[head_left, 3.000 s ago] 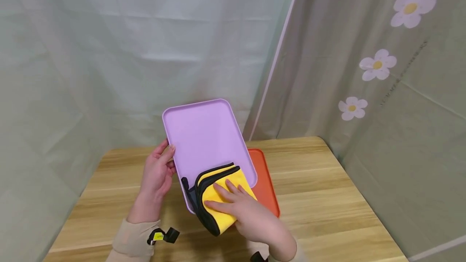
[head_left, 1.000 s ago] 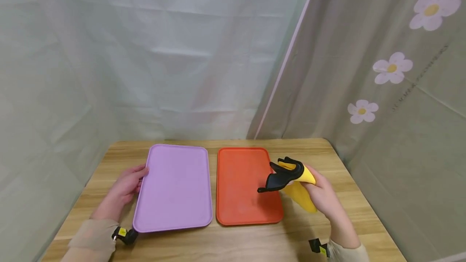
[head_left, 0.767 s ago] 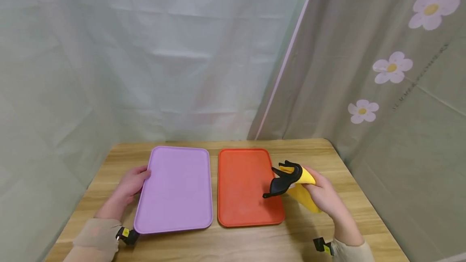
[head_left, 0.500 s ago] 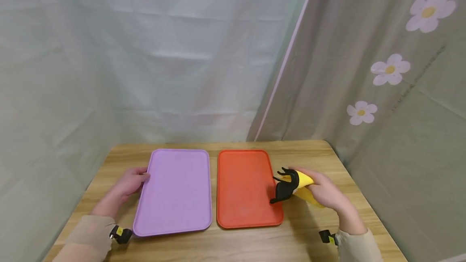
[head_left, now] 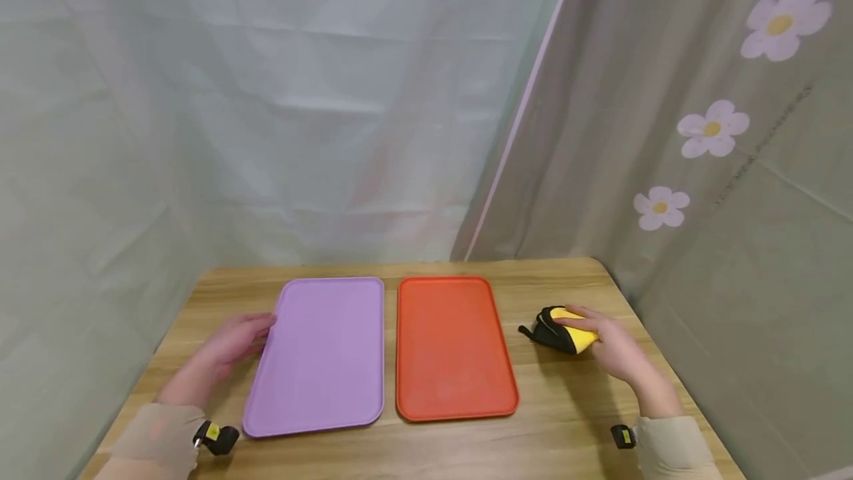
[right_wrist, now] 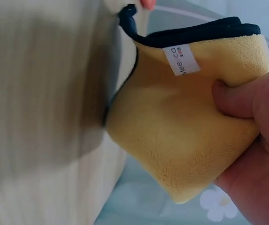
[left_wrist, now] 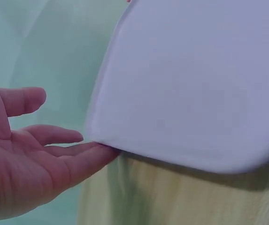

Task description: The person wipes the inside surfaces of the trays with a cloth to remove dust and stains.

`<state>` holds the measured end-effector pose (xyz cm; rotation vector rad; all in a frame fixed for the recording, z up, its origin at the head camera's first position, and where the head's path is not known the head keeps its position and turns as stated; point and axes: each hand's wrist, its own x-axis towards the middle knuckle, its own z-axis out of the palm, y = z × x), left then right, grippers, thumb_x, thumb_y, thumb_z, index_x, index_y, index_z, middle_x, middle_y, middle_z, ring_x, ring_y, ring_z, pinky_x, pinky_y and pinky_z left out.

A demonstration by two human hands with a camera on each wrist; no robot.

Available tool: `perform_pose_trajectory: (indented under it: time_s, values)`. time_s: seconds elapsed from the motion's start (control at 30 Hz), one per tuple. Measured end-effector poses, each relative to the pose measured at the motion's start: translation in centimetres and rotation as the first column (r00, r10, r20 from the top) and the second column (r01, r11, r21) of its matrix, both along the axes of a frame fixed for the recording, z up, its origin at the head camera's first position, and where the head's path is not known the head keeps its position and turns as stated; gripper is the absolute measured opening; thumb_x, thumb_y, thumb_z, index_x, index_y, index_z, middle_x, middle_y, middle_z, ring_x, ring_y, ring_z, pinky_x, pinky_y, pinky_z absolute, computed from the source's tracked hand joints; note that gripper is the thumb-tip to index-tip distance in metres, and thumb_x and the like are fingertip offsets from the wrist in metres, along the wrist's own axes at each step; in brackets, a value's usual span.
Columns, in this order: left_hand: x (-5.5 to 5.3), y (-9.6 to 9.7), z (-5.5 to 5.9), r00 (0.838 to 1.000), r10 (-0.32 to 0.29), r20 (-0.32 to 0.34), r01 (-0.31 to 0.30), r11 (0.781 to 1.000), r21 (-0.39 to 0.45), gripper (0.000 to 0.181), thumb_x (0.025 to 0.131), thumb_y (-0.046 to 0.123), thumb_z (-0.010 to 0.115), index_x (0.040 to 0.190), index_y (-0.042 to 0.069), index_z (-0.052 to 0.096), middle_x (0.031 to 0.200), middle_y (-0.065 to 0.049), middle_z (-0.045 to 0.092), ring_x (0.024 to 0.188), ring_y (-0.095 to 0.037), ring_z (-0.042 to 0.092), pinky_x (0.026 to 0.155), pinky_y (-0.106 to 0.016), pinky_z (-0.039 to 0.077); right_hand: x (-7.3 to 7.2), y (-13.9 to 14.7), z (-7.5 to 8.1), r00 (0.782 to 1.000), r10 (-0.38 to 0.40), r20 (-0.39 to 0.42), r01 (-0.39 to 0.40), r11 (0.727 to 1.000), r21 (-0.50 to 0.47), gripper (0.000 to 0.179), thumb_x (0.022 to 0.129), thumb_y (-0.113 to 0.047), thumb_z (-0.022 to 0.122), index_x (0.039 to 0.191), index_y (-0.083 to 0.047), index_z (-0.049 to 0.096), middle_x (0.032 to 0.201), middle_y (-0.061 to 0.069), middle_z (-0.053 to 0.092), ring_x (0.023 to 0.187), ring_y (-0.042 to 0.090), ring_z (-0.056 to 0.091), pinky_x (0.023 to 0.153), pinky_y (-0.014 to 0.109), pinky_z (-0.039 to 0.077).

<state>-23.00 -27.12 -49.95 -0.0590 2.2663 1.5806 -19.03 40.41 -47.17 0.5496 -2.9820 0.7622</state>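
Note:
My left hand (head_left: 233, 339) is at the left edge of the purple tray (head_left: 323, 354). In the left wrist view its fingers are fairly straight, with fingertips under the tray's rim and the thumb (left_wrist: 26, 101) held apart from it. On the right, my right hand (head_left: 616, 350) pinches a folded yellow cloth (head_left: 566, 337) with black edging, low over the table. The right wrist view shows the thumb pressed into the cloth (right_wrist: 172, 117), a white label near its border, and a lower edge close to the tabletop.
An orange-red tray (head_left: 456, 347) lies flat on the wooden table (head_left: 453, 450), just right of the purple one with a narrow gap between. Pale curtains (head_left: 300, 132) enclose the back and sides; the right one has printed flowers (head_left: 713, 128).
The cloth has left the purple tray and moved right and down, past the red tray. The purple tray has been lowered to the table at left. My left hand's hold on it has loosened.

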Motion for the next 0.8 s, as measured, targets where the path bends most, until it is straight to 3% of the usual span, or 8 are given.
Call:
perform_pose_trajectory:
  time_s: [0.1, 0.2, 0.33, 0.5, 0.6, 0.67, 0.77, 0.8]
  values:
    - [0.1, 0.0, 0.4, 1.000, -0.004, -0.024, 0.005, 0.999, 0.048, 0.059, 0.117, 0.016, 0.032, 0.150, -0.032, 0.019, 0.158, -0.048, 0.027, 0.150, -0.059, 0.028, 0.119, -0.061, 0.038, 0.5, 0.3, -0.5, 1.000, 0.006, 0.015, -0.006, 1.000, -0.012, 0.088, 0.070, 0.029, 0.040, 0.138, -0.015, 0.074, 0.156, 0.019, 0.055, 0.143, 0.051, 0.048, 0.106, 0.066, 0.046]
    - [0.2, -0.2, 0.9, 1.000, 0.012, -0.020, -0.011, 0.998, 0.067, 0.059, 0.117, 0.014, 0.028, 0.150, -0.032, 0.013, 0.160, -0.048, 0.020, 0.151, -0.060, 0.024, 0.120, -0.061, 0.036, 1.2, 0.5, -1.1, 0.995, 0.032, 0.096, -0.034, 0.999, 0.016, 0.088, 0.072, 0.029, 0.038, 0.138, -0.017, 0.074, 0.158, 0.020, 0.053, 0.145, 0.053, 0.044, 0.107, 0.069, 0.044]
    - [0.1, -0.7, 1.1, 0.999, 0.049, 0.017, -0.051, 0.995, 0.088, 0.061, 0.118, 0.017, 0.027, 0.154, -0.028, 0.008, 0.164, -0.046, 0.011, 0.153, -0.059, 0.017, 0.120, -0.057, 0.038, 2.4, 0.8, -2.6, 0.970, 0.069, 0.232, -0.078, 0.996, 0.030, 0.089, 0.074, 0.030, 0.036, 0.138, -0.019, 0.075, 0.160, 0.024, 0.049, 0.148, 0.059, 0.035, 0.110, 0.077, 0.036]
    - [0.0, -1.0, 1.4, 0.996, 0.089, 0.033, -0.091, 0.991, 0.102, 0.063, 0.119, 0.022, 0.028, 0.158, -0.022, 0.007, 0.166, -0.043, 0.010, 0.154, -0.057, 0.018, 0.115, -0.046, 0.048, 4.3, 1.5, -4.3, 0.953, 0.084, 0.292, -0.078, 0.996, -0.034, 0.101, 0.062, 0.033, 0.033, 0.141, -0.016, 0.072, 0.166, 0.026, 0.039, 0.152, 0.064, 0.019, 0.113, 0.083, 0.020]
    - [0.0, -1.1, 1.7, 0.995, 0.092, 0.034, -0.095, 0.991, 0.092, 0.064, 0.119, 0.023, 0.029, 0.160, -0.020, 0.007, 0.167, -0.041, 0.010, 0.155, -0.056, 0.019, 0.115, -0.046, 0.047, 4.7, 2.1, -4.6, 0.942, 0.126, 0.310, -0.110, 0.991, -0.070, 0.098, 0.061, 0.030, 0.045, 0.144, -0.016, 0.070, 0.167, 0.030, 0.033, 0.150, 0.068, 0.012, 0.109, 0.089, 0.011]
    - [-0.1, -1.2, 1.9, 0.996, 0.091, 0.025, -0.093, 0.994, 0.061, 0.065, 0.119, 0.025, 0.030, 0.161, -0.018, 0.007, 0.168, -0.041, 0.010, 0.155, -0.056, 0.019, 0.117, -0.050, 0.045, 4.5, 2.4, -4.2, 0.920, 0.163, 0.357, -0.142, 0.986, -0.085, 0.087, 0.068, 0.021, 0.061, 0.147, -0.016, 0.068, 0.168, 0.032, 0.030, 0.149, 0.071, 0.009, 0.107, 0.090, 0.013]
    - [-0.3, -1.4, 2.2, 0.995, 0.083, -0.048, -0.085, 0.996, -0.042, 0.066, 0.119, 0.029, 0.033, 0.162, -0.017, 0.014, 0.166, -0.041, 0.021, 0.151, -0.056, 0.028, 0.114, -0.053, 0.047, 3.4, 2.6, -2.4, 0.884, 0.198, 0.424, -0.188, 0.980, -0.065, 0.065, 0.084, -0.007, 0.080, 0.147, -0.015, 0.066, 0.165, 0.036, 0.031, 0.144, 0.075, 0.015, 0.105, 0.090, 0.021]
    - [-0.5, -1.4, 2.2, 0.992, 0.080, -0.095, -0.089, 0.992, -0.085, 0.065, 0.119, 0.030, 0.034, 0.162, -0.016, 0.019, 0.164, -0.040, 0.028, 0.149, -0.055, 0.034, 0.111, -0.051, 0.051, 2.9, 2.5, -1.8, 0.884, 0.194, 0.426, -0.195, 0.980, -0.042, 0.059, 0.090, -0.018, 0.081, 0.147, -0.014, 0.067, 0.163, 0.037, 0.034, 0.143, 0.075, 0.021, 0.106, 0.087, 0.027]
